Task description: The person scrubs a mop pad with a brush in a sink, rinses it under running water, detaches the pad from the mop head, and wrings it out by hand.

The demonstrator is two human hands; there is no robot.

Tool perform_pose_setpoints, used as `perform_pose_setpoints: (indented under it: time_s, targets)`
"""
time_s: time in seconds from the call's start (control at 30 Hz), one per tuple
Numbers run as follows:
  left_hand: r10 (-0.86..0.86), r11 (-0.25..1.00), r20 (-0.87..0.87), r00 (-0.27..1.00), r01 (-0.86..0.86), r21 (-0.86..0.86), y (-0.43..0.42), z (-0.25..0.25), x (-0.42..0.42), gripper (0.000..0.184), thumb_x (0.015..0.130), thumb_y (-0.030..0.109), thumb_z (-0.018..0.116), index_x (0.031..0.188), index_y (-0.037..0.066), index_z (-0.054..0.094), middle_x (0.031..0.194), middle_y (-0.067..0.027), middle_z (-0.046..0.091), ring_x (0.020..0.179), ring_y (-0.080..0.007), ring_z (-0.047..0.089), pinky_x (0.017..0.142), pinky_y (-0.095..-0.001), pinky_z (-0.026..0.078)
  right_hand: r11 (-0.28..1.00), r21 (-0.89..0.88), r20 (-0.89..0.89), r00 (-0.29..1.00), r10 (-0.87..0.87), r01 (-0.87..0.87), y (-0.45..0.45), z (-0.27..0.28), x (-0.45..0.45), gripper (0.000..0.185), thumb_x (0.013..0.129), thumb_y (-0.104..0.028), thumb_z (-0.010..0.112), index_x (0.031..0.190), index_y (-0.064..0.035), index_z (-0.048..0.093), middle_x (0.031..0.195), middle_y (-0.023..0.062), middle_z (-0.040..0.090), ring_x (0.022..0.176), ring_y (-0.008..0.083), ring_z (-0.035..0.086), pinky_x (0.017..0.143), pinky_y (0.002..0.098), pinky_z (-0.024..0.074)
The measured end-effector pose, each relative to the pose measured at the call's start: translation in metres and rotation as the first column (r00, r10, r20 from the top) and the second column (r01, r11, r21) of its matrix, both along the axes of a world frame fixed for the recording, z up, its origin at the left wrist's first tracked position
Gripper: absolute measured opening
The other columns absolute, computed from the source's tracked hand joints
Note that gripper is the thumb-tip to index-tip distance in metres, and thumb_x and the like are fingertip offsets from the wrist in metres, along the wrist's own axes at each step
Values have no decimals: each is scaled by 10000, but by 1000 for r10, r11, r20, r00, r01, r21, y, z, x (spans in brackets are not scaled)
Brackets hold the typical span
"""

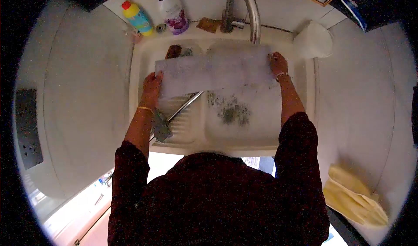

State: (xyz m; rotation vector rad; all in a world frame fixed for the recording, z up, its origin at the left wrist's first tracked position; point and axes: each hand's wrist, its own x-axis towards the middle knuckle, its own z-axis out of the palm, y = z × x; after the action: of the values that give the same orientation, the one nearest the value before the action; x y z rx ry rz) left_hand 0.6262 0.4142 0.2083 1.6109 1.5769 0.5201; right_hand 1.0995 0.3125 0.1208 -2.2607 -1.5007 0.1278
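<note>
A wide, pale, translucent sheet is stretched out over the sink. My left hand is closed on its left edge. At its upper right corner, my right hand grips it with bent fingers. Dark specks lie in the right basin below the sheet. A metal-handled tool with a grey head rests on the ribbed left part of the sink, its upper end hidden by the sheet. Behind the sheet at the left is a reddish-brown object.
A curved faucet rises at the back. Left of it stand a yellow-and-blue bottle and a purple-and-white bottle. A white container is at the back right. A yellow cloth or glove lies at the lower right.
</note>
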Motion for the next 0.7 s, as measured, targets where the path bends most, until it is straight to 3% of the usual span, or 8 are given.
perform_pose_setpoints:
  time_s: [0.07,0.13,0.27,0.37,0.43,0.5,0.6,0.7]
  targets:
    - [-62,986,22,998,57,159,4,-15,-1,359,777,337,599,890,-4,584,780,-36,568,710,-127,485,646,-273,405,997,-5,114,990,80,-79,14,-15,11,212,795,-256,540,884,-64,546,774,126,587,726,290,560,671,384,449]
    - [-4,984,243,970,-39,173,0,-17,6,343,773,328,603,873,1,587,755,-33,562,697,-126,484,637,-274,405,996,-65,48,997,60,-57,19,-7,9,209,797,-264,528,876,-71,544,786,130,592,759,303,564,680,392,450]
    - [-52,996,272,961,30,82,13,-33,-2,309,763,281,620,876,-4,583,754,-24,556,677,-126,490,625,-273,411,995,-52,38,996,85,-83,22,5,4,201,801,-258,517,870,-72,548,794,135,598,774,304,573,702,387,454]
    - [-41,999,227,973,46,-17,10,-24,10,290,760,248,626,886,-9,577,774,-20,555,670,-124,493,614,-267,415,998,51,-200,979,-26,37,22,-24,15,197,800,-245,511,877,-69,554,793,135,597,759,309,568,706,389,451]
    - [-40,996,382,923,66,-55,8,-24,6,286,763,237,625,903,-6,566,768,-19,556,660,-117,493,598,-257,416,973,176,-206,961,187,-152,18,-74,47,171,798,-213,509,872,-65,554,801,128,593,760,304,568,696,372,454]
    - [78,976,362,929,3,-219,3,8,19,289,766,233,624,921,0,555,756,-18,556,648,-106,492,575,-247,417,943,175,2,958,288,-284,20,-89,65,142,796,-173,510,868,-57,550,801,112,589,756,274,568,682,344,457]
    - [93,959,426,900,35,-283,6,1,14,285,773,242,618,931,19,540,745,-12,554,622,-90,486,523,-227,406,915,-383,122,975,185,-126,12,25,12,277,733,-138,536,999,-67,573,1015,128,555,940,275,527,811,356,442]
    - [130,881,340,931,49,-470,13,11,10,263,782,261,609,913,44,539,751,-5,553,595,-80,482,478,-206,381,950,-124,240,921,308,-285,5,-20,36,270,731,-98,529,996,-77,577,966,116,559,894,265,529,775,350,450]
